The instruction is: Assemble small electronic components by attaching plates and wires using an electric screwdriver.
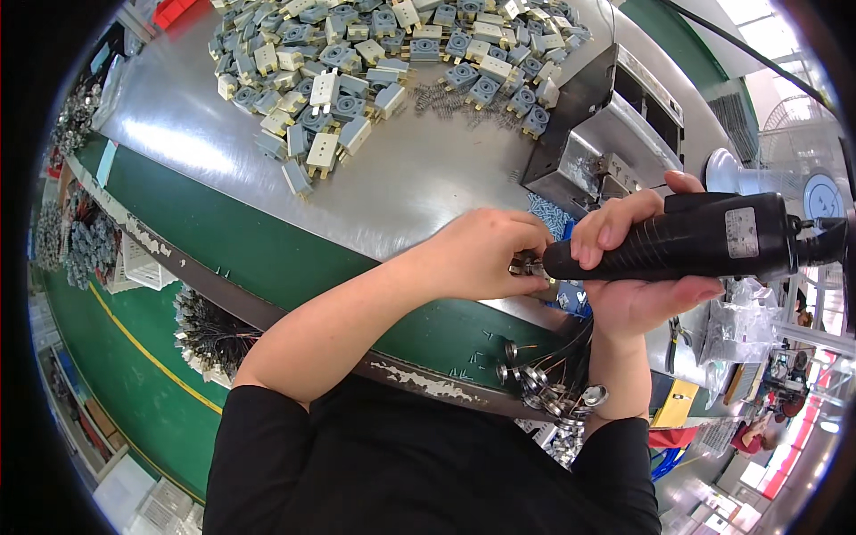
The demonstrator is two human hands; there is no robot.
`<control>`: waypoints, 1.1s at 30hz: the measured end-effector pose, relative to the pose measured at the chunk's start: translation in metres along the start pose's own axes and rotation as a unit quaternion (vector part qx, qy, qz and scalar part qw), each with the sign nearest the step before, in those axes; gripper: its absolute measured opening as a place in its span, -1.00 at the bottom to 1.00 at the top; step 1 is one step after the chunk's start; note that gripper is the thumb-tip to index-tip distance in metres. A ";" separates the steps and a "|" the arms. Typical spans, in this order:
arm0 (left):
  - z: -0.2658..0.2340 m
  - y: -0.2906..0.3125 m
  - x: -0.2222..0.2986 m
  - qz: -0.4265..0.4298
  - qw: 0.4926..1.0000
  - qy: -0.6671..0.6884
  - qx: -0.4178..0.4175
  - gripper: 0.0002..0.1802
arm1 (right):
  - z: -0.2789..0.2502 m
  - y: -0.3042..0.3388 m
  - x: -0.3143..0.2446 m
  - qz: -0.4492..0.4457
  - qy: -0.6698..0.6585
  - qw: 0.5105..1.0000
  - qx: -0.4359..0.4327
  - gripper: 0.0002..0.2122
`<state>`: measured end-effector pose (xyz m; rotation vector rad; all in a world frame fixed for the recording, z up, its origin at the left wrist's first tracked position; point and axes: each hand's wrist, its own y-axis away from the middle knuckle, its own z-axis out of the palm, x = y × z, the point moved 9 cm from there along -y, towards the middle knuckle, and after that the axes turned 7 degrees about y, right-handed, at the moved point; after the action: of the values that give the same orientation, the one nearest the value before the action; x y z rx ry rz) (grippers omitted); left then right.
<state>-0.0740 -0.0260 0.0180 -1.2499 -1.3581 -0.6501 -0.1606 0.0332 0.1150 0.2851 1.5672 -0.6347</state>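
My right hand [624,241] is wrapped round a black electric screwdriver [713,236], which lies almost level with its nose toward my left hand. The fingers of my left hand [490,254] are closed in a pinch on a small shiny metal part [526,266], right at the screwdriver's nose. Most of that part is hidden by my fingers, and the bit's tip does not show clearly. Just beyond the two hands is a heap of small screws [550,214]. Part of a blue tray [571,299] shows under the screwdriver.
Many grey-and-cream plug-like housings [348,107] are piled at the far side of the metal table [401,187], beside loose springs [459,105]. A metal box fixture [615,134] stands at the right. Round metal parts on wires [544,388] lie by the near edge, with pliers [678,343] farther right.
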 end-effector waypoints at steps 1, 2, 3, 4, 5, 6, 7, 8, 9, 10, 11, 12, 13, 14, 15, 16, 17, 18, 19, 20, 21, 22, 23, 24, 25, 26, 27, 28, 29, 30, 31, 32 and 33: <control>0.000 0.000 -0.001 -0.005 1.000 0.001 -0.003 -0.66 | 0.001 0.000 0.003 0.001 -0.001 1.000 -0.001 0.17; -0.001 0.001 -0.002 -0.007 1.000 0.001 -0.002 -0.66 | 0.004 0.000 0.001 -0.032 -0.019 0.999 -0.017 0.10; -0.001 0.000 -0.001 0.000 1.000 -0.012 -0.003 -0.66 | 0.005 0.001 -0.001 -0.065 -0.037 0.997 -0.032 0.02; -0.001 0.000 -0.001 0.008 1.000 -0.025 -0.004 -0.65 | 0.004 0.001 0.003 -0.065 -0.036 0.997 -0.031 0.02; 0.000 0.000 -0.002 0.007 1.000 -0.025 -0.005 -0.65 | 0.004 0.003 0.001 -0.099 -0.068 0.992 -0.050 -0.01; -0.001 0.001 -0.003 0.018 1.000 -0.021 0.005 -0.66 | 0.005 0.006 -0.001 -0.131 -0.099 0.984 -0.069 -0.04; -0.002 0.001 -0.003 0.028 0.999 -0.017 0.015 -0.66 | 0.006 0.006 0.001 -0.128 -0.099 0.984 -0.070 -0.04; -0.002 0.002 -0.006 0.027 0.999 -0.016 0.016 -0.66 | 0.008 0.009 -0.001 -0.151 -0.101 0.980 -0.082 -0.06; -0.001 0.001 -0.005 0.032 0.999 -0.013 0.013 -0.66 | 0.009 0.011 -0.004 -0.176 -0.102 0.975 -0.092 -0.08; -0.001 0.001 -0.004 0.037 0.999 -0.011 0.009 -0.66 | 0.011 0.013 -0.005 -0.189 -0.109 0.971 -0.098 -0.08; 0.000 0.000 -0.004 0.037 0.999 -0.010 0.009 -0.66 | 0.010 0.013 -0.004 -0.188 -0.109 0.971 -0.097 -0.08; 0.000 0.000 -0.004 0.039 0.999 -0.012 0.013 -0.66 | 0.011 0.013 -0.004 -0.195 -0.105 0.970 -0.104 -0.08; 0.000 0.000 -0.004 0.042 0.999 -0.015 0.016 -0.66 | 0.012 0.014 -0.005 -0.201 -0.101 0.968 -0.111 -0.07; 0.000 0.000 -0.004 0.041 0.999 -0.013 0.016 -0.66 | 0.012 0.015 -0.005 -0.200 -0.101 0.968 -0.110 -0.07; 0.000 0.000 -0.004 0.042 0.999 -0.010 0.016 -0.66 | 0.013 0.014 -0.004 -0.188 -0.112 0.970 -0.110 -0.02; 0.000 0.000 -0.004 0.042 0.999 -0.007 0.016 -0.66 | 0.013 0.013 -0.003 -0.176 -0.123 0.970 -0.110 0.03; 0.001 -0.001 -0.004 0.043 0.999 -0.006 0.016 -0.66 | 0.012 0.012 -0.003 -0.176 -0.122 0.971 -0.109 0.03; 0.000 0.000 -0.005 0.037 0.999 -0.002 0.015 -0.66 | 0.014 0.012 -0.002 -0.178 -0.124 0.969 -0.116 0.03; 0.000 0.001 -0.006 0.031 0.999 0.002 0.013 -0.66 | 0.015 0.012 -0.001 -0.179 -0.125 0.968 -0.122 0.03; -0.002 0.002 -0.006 0.029 0.999 0.001 0.015 -0.66 | 0.017 0.011 0.000 -0.179 -0.127 0.968 -0.123 0.03; -0.002 0.001 -0.005 0.028 1.000 0.005 0.012 -0.67 | 0.017 0.011 -0.001 -0.176 -0.120 0.970 -0.120 0.03; -0.001 0.001 -0.005 0.027 1.000 0.009 0.010 -0.67 | 0.018 0.011 -0.001 -0.173 -0.113 0.971 -0.118 0.03; -0.001 0.000 -0.004 0.028 1.000 0.009 0.010 -0.67 | 0.018 0.012 -0.002 -0.174 -0.111 0.971 -0.118 0.03; 0.000 0.000 -0.004 0.026 1.000 0.009 0.008 -0.67 | 0.016 0.012 -0.002 -0.160 -0.103 0.976 -0.109 0.02; 0.001 -0.001 -0.004 0.025 1.000 0.008 0.006 -0.66 | 0.015 0.011 -0.001 -0.147 -0.095 0.980 -0.099 0.02; 0.002 -0.001 -0.003 0.028 1.000 0.009 0.005 -0.66 | 0.014 0.011 -0.003 -0.152 -0.088 0.979 -0.100 0.02; 0.000 0.001 -0.004 0.027 1.000 0.009 0.012 -0.66 | 0.015 0.011 0.000 -0.154 -0.090 0.979 -0.101 0.02; -0.002 0.002 -0.005 0.026 0.999 0.010 0.018 -0.66 | 0.016 0.012 0.002 -0.158 -0.094 0.978 -0.103 0.05; -0.001 0.003 -0.005 0.026 0.999 0.007 0.019 -0.66 | 0.017 0.012 0.002 -0.162 -0.099 0.976 -0.104 0.09; 0.001 0.001 -0.005 0.026 1.000 0.005 0.016 -0.65 | 0.015 0.011 0.001 -0.165 -0.098 0.976 -0.104 0.09; 0.002 0.000 -0.005 0.026 1.000 0.004 0.012 -0.64 | 0.013 0.009 0.002 -0.155 -0.077 0.979 -0.106 0.10; 0.002 0.000 -0.006 0.027 1.000 0.003 0.012 -0.64 | 0.012 0.008 0.004 -0.145 -0.056 0.982 -0.108 0.11; 0.002 0.000 -0.005 0.031 0.999 0.002 0.013 -0.63 | 0.015 0.008 0.002 -0.144 -0.057 0.982 -0.108 0.11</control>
<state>-0.0751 -0.0260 0.0126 -1.2655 -1.3157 -0.5895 -0.1441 0.0316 0.1114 -0.1418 1.5634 -0.6828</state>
